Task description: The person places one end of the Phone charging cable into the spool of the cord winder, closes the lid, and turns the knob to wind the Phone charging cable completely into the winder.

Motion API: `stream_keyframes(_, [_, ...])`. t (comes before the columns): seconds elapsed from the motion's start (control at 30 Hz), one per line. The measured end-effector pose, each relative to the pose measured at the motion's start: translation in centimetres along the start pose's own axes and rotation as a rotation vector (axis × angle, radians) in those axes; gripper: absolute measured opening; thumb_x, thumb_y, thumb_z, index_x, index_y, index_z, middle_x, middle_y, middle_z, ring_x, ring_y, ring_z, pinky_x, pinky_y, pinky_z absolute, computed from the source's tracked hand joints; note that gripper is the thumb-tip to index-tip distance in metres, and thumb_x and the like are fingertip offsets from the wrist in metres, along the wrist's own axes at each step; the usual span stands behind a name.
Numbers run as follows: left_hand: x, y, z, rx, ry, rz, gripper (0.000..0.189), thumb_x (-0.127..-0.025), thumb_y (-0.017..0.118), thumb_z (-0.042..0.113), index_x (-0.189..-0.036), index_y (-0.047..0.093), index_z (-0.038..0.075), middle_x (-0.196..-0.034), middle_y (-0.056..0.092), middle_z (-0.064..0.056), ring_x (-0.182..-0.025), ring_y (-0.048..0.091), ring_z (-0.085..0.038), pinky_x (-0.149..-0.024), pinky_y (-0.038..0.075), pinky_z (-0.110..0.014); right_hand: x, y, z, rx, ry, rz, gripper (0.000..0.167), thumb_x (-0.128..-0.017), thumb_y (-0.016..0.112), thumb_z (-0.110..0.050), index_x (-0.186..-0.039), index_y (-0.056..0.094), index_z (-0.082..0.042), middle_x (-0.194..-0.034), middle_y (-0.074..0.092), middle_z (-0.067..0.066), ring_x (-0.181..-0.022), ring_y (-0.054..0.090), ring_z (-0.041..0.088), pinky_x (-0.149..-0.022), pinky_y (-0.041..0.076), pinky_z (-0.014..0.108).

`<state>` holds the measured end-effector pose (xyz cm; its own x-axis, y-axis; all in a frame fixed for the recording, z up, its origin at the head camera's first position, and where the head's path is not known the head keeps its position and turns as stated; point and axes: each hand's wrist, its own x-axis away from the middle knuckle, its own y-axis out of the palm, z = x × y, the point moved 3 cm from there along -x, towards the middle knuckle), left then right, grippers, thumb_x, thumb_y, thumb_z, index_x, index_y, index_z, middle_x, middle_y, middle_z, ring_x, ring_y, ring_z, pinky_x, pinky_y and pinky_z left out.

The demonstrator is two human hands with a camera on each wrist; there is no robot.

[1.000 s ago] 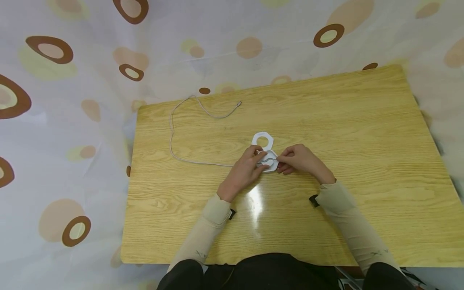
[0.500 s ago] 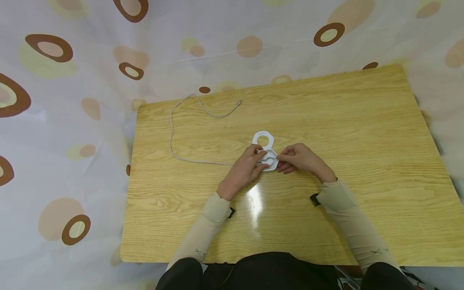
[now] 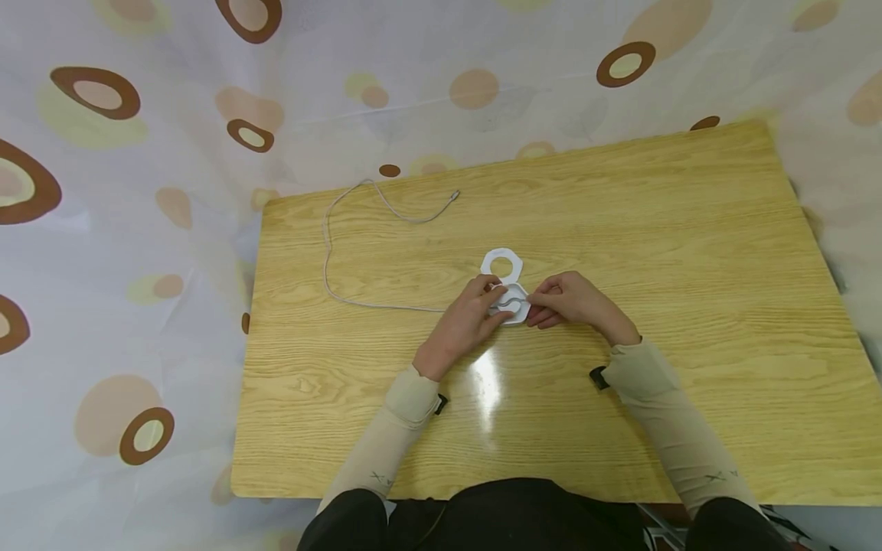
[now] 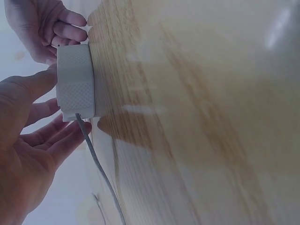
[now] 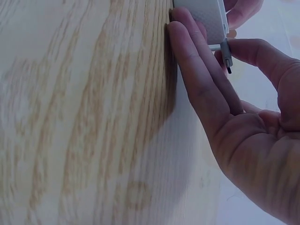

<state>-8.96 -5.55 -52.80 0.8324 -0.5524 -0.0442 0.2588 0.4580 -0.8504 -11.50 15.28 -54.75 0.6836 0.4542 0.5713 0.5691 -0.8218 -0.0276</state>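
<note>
Head view looks down; wrist views seemingly skim the table [image 3: 544,398].

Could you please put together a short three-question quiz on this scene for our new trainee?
1. Multiple choice: which hand pinches the plug next to the white case?
A) the left
B) the right
C) neither

2. Fill in the gap: seen in the head view, the long run of cable leads away from the ____ side of the white case.

3. True or false: the lid is closed down over the white case.

Key:
1. B; the right hand pinches it.
2. Left.
3. False; the lid is swung open, with its round hole showing.
</note>
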Motion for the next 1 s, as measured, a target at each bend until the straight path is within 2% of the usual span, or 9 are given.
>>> stream_keyframes(0.57, [-0.08,0.15,-0.21,-0.005,-0.001,0.011,0.041,-0.100,0.074,0.030,-0.129,0.070,0.002,-0.136,0.060,-0.013,-0.120,0.061,-0.025,-0.098,0.057,-0.033,0.03,-0.33,-0.01,-0.021,-0.014,-0.086,0.037,-0.111,0.054,-0.015,-0.126,0.060,0.018,-0.104,0.080,0.024,-0.087,0.081,0.020,-0.082,0.066,0.035])
stream_keyframes(1.0, [-0.13,0.16,-0.17,0.013,-0.009,-0.012,0.042,-0.100,0.074,0.030,-0.131,0.070,0.001,-0.138,0.061,-0.014,-0.121,0.063,-0.025,-0.100,0.057,-0.033,-0.03,-0.50,0.49,-0.059,-0.031,-0.125,0.038,-0.112,0.052,-0.013,-0.128,0.057,0.020,-0.105,0.079,0.025,-0.089,0.082,0.021,-0.083,0.066,0.035])
